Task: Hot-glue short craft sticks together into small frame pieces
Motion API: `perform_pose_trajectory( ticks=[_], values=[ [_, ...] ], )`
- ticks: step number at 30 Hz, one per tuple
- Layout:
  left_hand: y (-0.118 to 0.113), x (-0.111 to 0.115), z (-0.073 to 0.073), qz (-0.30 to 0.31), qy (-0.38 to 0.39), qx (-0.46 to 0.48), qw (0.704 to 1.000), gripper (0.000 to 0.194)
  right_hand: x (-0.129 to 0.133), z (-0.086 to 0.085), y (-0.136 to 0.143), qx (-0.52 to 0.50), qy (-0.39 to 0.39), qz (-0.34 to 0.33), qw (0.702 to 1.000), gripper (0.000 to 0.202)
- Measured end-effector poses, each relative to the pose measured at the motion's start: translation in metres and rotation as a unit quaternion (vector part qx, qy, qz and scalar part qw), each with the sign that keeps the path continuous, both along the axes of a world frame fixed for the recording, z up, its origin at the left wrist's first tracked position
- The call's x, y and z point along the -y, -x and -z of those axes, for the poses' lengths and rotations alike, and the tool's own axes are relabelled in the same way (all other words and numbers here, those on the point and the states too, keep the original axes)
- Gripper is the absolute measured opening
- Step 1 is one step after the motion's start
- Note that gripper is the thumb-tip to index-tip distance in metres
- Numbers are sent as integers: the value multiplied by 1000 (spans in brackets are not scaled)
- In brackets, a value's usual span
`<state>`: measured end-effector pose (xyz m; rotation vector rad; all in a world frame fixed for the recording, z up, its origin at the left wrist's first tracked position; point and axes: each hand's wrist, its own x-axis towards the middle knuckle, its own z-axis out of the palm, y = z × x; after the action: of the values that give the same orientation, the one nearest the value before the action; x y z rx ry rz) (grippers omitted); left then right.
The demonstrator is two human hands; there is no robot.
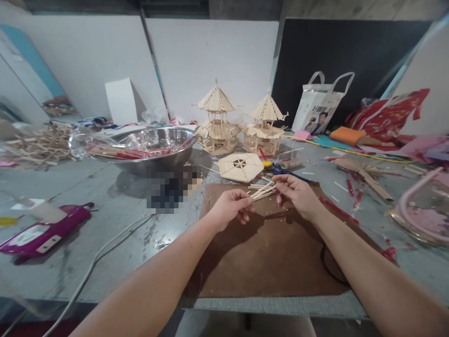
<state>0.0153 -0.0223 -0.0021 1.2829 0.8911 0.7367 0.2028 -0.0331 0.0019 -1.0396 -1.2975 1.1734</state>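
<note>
Over the brown mat point(266, 262), my left hand point(235, 206) pinches one end of a thin wooden stick point(262, 190). At the stick's other end are the closed fingertips of my right hand point(293, 192). Several loose wooden sticks point(265, 195) lie beneath and between the hands; which of them touch my fingers, I cannot tell. Just beyond is a flat hexagonal piece made of sticks point(229, 172), with a spoked opening in its middle. Behind it stand two pagoda models built of sticks, a taller one point(216, 105) on the left and another point(266, 112) on the right.
A metal bowl point(147, 164) with plastic-wrapped sticks stands left of the models. A purple power strip point(49, 231) and a grey cable point(98, 257) lie at left. Red scraps point(357, 199), a blue-handled tool point(291, 174) and a white bag point(317, 107) are on the right.
</note>
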Motion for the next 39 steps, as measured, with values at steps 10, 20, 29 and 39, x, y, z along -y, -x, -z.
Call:
perform_pose_trajectory(
  ticks=[10, 20, 29, 39],
  values=[
    [0, 1, 1, 17, 6, -3, 1000, 17, 2, 0, 0, -5, 30, -2, 1000, 23],
    [0, 1, -1, 16, 12, -2, 1000, 22, 0, 2, 1, -11, 28, 13, 999, 20],
    [2, -1, 1, 4, 34, 30, 999, 19, 0, 3, 1, -9, 27, 7, 1000, 22],
    [2, -2, -2, -10, 69, 41, 997, 18, 0, 5, 0, -16, 41, -3, 999, 23]
  ],
)
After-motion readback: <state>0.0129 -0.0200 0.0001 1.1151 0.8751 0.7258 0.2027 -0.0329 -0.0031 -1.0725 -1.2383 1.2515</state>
